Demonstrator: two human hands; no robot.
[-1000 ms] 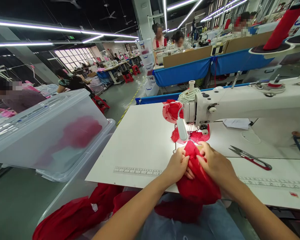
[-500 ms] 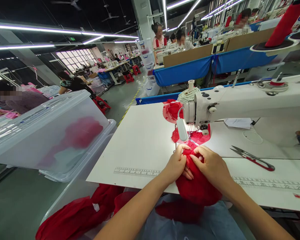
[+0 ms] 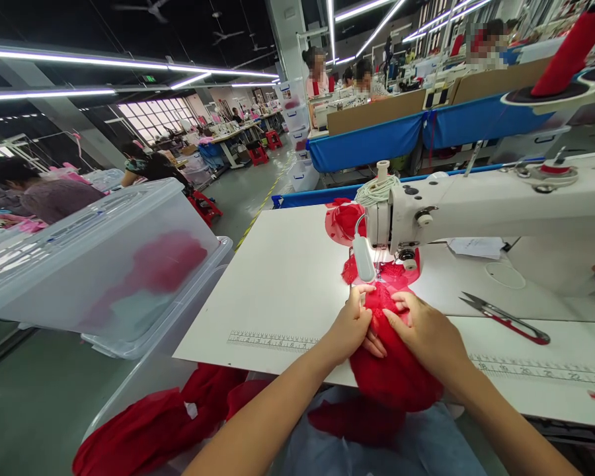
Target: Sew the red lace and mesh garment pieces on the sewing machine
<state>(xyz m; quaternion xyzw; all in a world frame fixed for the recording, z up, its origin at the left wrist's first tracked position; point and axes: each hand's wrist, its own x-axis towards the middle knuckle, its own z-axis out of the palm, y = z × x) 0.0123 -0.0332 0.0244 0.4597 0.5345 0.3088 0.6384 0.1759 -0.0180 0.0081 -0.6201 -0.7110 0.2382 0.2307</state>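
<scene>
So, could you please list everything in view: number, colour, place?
Sewing machine: 1, white, right
Table: 1, white, centre
Held fabric: 1 bundle, red, table's near edge
Other fabric: several, red, lower left, around needle
Snips: 1, red-silver, right tabletop
Thread cone: at least 1, red, upper right
Paper: 1, white, behind snips
Plastic boxes: several, clear, left and background
Stools: several, red, background
Co-workers: several, varied clothing, background
Ceiling lights: several, white, overhead
Left hand: 1, bare, on fabric
Right hand: 1, bare, on fabric
</scene>
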